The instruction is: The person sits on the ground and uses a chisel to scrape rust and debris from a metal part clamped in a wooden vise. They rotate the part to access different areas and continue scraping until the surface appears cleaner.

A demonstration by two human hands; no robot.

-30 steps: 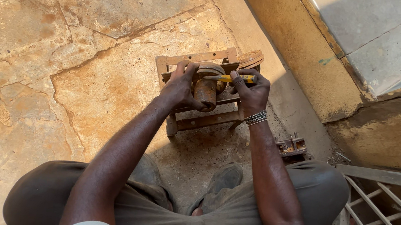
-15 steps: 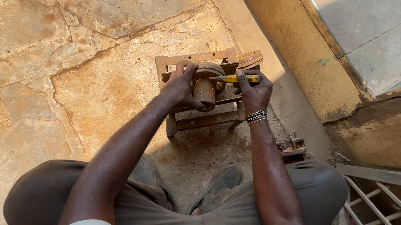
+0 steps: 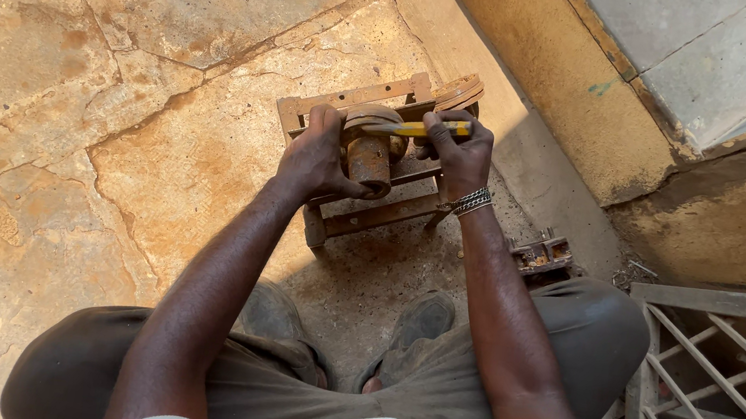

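Rusty brown metal fills the centre of the view: a small machine frame (image 3: 368,167) of angle-iron bars stands on a cracked stone floor (image 3: 127,69), carrying a rusted cylindrical part (image 3: 369,160) in its middle and a grooved pulley wheel (image 3: 458,90) at its far right end. A person sits behind it with knees spread and both bare forearms stretched forward and slightly inward, so the hands meet over the frame. The left hand (image 3: 319,152) is clenched around the near left side of the frame, knuckles up, thumb toward the cylinder, which it touches. The right hand (image 3: 460,154), with a beaded bracelet (image 3: 471,200) at the wrist, grasps a yellow-handled tool (image 3: 415,129), fingers curled over the handle; the tool lies nearly level, its tip pointing left across the top of the cylinder. Two dark shoes (image 3: 421,323) rest on the floor between the knees, just behind the frame. To the left and ahead, the stone floor spreads wide and open. To the right the room is tight: a yellow-ochre wall base (image 3: 554,99) runs diagonally close beside the pulley, a small rusty metal piece (image 3: 541,253) sits near the right knee, and a grey metal grille (image 3: 718,389) fills the lower right corner.
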